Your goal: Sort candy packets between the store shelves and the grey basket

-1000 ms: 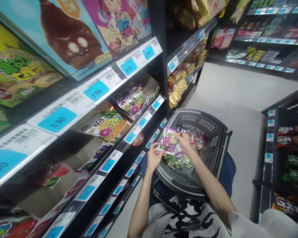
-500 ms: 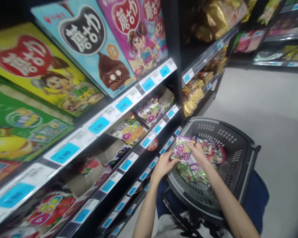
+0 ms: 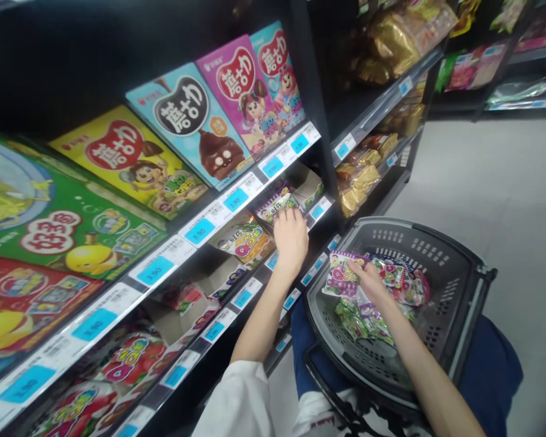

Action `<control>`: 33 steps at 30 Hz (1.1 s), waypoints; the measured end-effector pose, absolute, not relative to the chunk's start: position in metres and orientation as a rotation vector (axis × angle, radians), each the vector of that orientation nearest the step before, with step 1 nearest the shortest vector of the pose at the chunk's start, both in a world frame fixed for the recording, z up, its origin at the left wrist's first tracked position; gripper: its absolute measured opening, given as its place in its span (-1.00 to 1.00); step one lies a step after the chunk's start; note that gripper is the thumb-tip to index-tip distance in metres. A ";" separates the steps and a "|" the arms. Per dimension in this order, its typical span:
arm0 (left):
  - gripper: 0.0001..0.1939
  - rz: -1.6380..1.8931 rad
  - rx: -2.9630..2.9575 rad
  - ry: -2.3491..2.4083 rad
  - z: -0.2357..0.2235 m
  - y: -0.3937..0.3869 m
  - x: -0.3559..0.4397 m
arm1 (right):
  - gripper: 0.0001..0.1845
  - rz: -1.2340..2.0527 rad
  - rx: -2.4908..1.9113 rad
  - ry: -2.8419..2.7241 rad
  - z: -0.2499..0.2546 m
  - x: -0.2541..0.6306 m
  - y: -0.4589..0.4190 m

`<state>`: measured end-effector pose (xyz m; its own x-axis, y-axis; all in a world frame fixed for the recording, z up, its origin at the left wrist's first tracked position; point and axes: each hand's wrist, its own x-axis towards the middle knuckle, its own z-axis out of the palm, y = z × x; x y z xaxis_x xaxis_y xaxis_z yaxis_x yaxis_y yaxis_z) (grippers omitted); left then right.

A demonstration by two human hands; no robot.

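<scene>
My left hand [image 3: 291, 235] is at the lower shelf, its fingers bent over a purple-and-white gummy candy packet [image 3: 273, 206] in an open display box; its fingertips are partly hidden. Over the left side of the basket, my right hand [image 3: 372, 280] pinches another purple gummy candy packet [image 3: 339, 276] with grapes printed on it. Beneath lie several more candy packets, some green [image 3: 352, 318] and some red and pink [image 3: 416, 288], inside the grey shopping basket [image 3: 441, 243]. An orange gummy packet [image 3: 248, 241] sits on the shelf, left of my left hand.
Boxed snacks, including a blue box [image 3: 191, 124] and a yellow box [image 3: 131, 161], stand on the shelf above a price-tag rail [image 3: 200, 230]. A dark upright divider [image 3: 312, 79] separates these from gold-wrapped goods [image 3: 364, 182]. Pale floor [image 3: 473, 170] extends to the right.
My left hand has left the packet above the basket and reached up and forward to the shelf. My right hand still holds that packet. The view has shifted, showing more boxes on the left.
</scene>
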<state>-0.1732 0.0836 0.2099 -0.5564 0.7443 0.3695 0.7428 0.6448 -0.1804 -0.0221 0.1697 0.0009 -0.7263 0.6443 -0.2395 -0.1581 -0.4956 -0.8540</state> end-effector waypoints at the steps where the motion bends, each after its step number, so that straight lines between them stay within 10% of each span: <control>1: -0.69 0.036 -1.165 -2.465 0.212 0.085 -0.172 | -0.51 2.230 -0.760 -1.197 0.001 -0.022 0.169; 33: -0.66 -0.017 -1.166 -2.639 0.226 0.079 -0.211 | -0.56 2.256 -0.654 -1.111 0.016 -0.019 0.168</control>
